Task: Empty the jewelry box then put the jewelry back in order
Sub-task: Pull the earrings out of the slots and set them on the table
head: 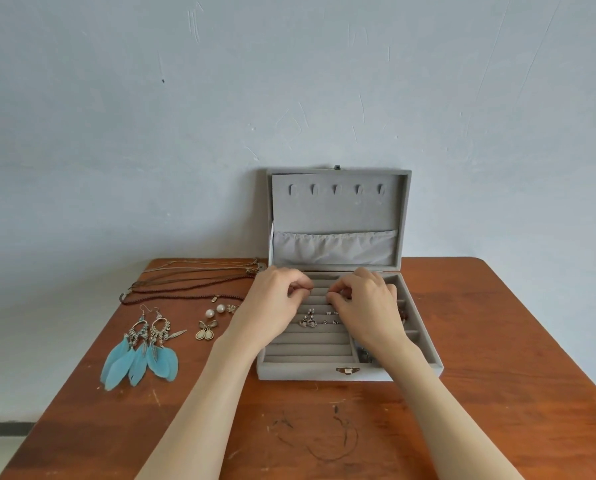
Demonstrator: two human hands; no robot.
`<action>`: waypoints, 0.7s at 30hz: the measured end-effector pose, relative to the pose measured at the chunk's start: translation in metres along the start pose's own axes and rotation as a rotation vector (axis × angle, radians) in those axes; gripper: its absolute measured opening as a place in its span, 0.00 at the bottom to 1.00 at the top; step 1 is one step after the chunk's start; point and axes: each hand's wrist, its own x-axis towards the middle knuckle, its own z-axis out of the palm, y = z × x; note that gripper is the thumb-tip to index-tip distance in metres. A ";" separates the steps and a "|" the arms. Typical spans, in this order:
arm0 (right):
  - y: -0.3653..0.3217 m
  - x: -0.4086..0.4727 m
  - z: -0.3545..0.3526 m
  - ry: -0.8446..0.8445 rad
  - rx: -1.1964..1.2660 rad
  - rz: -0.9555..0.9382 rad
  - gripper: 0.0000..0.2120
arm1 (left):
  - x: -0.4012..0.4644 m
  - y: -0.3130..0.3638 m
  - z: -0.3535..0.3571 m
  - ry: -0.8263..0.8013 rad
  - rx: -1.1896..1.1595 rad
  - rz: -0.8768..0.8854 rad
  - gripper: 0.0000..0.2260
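Blue feather earrings (140, 351), two; pearl studs (215, 310), two; one grey box (324, 372).

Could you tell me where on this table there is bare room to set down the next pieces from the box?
Free: the table right of the jewelry box, and the near strip in front of it. Crowded: left of the box, with necklaces, feather earrings and pearl earrings.

No text, label, brand, number or sign can be read anywhere in the head view.
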 end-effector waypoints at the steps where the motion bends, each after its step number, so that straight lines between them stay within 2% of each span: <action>1: -0.004 -0.001 0.000 0.009 0.025 -0.020 0.05 | -0.004 -0.001 -0.008 0.015 0.006 -0.015 0.07; 6: -0.038 -0.012 0.009 -0.008 0.139 -0.184 0.04 | -0.023 -0.024 -0.054 0.057 0.038 -0.208 0.04; 10: -0.066 -0.017 0.025 -0.082 0.118 -0.258 0.05 | -0.041 -0.046 -0.070 -0.056 0.073 -0.366 0.04; 16: -0.081 -0.018 0.042 -0.164 -0.050 -0.220 0.08 | -0.042 -0.050 -0.059 -0.158 0.170 -0.346 0.04; 21: -0.081 -0.018 0.044 -0.192 -0.053 -0.135 0.08 | -0.041 -0.050 -0.048 -0.184 0.309 -0.336 0.04</action>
